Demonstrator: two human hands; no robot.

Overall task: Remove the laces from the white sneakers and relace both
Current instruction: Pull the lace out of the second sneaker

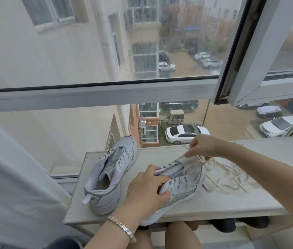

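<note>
The left hand (pixel 147 189), a link bracelet (pixel 124 229) on its wrist, grips the nearer white sneaker (pixel 183 186) at its collar. The thumb lies across the outer side and the fingers curl over the edge of the opening. The right hand (pixel 203 145) is raised above that shoe's toe end, at about 1 o'clock from the left hand. Its thumb and fingertips pinch a white lace strand (pixel 182 157) that runs down toward the tongue; the strand is blurred.

The held sneaker lies tilted on a pale board (pixel 223 200), its heel hanging over the near edge and its toe pointing to 1 o'clock. A tangle of loose laces (pixel 232 177) lies on the board at 3 o'clock from it, touching the toe. The second white sneaker (pixel 113 169) stands upright at 9 o'clock from the left hand, well apart from the held one. Its heel is toward the person, its tongue is open, and no lace shows in its eyelets.

A white curtain (pixel 7 177) hangs at 9 o'clock of the view. Beyond the board is a window frame (pixel 97 96), and through the glass a white car (pixel 185 134) is parked below.
</note>
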